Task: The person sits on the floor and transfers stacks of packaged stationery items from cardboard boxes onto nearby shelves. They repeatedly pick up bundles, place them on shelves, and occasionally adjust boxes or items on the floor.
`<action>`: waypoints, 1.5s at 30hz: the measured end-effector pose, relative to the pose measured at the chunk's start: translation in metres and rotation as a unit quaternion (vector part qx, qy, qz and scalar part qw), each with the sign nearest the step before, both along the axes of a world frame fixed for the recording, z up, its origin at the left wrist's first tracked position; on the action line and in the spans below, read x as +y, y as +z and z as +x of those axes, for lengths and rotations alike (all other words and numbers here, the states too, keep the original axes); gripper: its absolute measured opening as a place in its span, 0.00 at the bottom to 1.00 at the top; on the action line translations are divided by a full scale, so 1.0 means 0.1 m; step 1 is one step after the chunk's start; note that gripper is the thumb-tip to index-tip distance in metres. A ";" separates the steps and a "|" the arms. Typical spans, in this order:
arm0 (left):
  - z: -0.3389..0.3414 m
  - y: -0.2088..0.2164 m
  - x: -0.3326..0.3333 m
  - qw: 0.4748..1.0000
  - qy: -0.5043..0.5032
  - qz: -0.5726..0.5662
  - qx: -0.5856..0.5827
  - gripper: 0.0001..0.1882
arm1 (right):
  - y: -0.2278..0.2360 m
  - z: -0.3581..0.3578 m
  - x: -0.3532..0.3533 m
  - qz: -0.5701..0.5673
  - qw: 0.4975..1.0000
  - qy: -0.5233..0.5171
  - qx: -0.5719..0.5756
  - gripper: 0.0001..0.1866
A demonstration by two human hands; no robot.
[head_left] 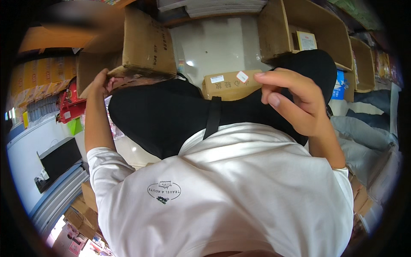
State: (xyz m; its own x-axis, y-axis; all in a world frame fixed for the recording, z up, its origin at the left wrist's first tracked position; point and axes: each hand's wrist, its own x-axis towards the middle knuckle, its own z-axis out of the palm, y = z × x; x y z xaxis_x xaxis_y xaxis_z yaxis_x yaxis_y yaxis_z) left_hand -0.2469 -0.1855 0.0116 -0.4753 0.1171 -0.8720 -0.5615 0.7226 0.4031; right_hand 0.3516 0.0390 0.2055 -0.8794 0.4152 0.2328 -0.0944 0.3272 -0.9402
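A pale, glossy floor is seen beyond the black-clad legs, its far edge bounded by a row of stacked grey goods. Toward the floor's left side, a large brown cardboard box with an open mouth is placed; its near edge is gripped by the left hand, the fingers being closed around the cardboard. The right hand is raised over the right leg, thumb and forefinger held apart, with nothing between them. A low, closed brown cardboard box with white labels is set on the floor just past the legs, its near edge partly hidden by them. At the floor's right edge, an open-fronted brown cardboard box is stood, with a yellow-and-white packet inside. Between the two open boxes, room for moving is left over the floor.
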 end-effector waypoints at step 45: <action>4.23 3.35 -3.16 0.379 0.266 -0.048 0.885 0.14 | -0.57 -2.30 -1.56 0.003 0.830 0.558 -0.008 0.22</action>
State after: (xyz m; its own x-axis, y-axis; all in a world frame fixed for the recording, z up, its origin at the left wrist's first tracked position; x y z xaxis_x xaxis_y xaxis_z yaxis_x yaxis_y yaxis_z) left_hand 0.1757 -0.5012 0.3465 -0.2600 -0.3970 0.8802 0.4506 0.7563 0.4742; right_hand 0.1213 -0.1167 0.1485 -0.7181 -0.6613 0.2168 -0.3292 0.0483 -0.9430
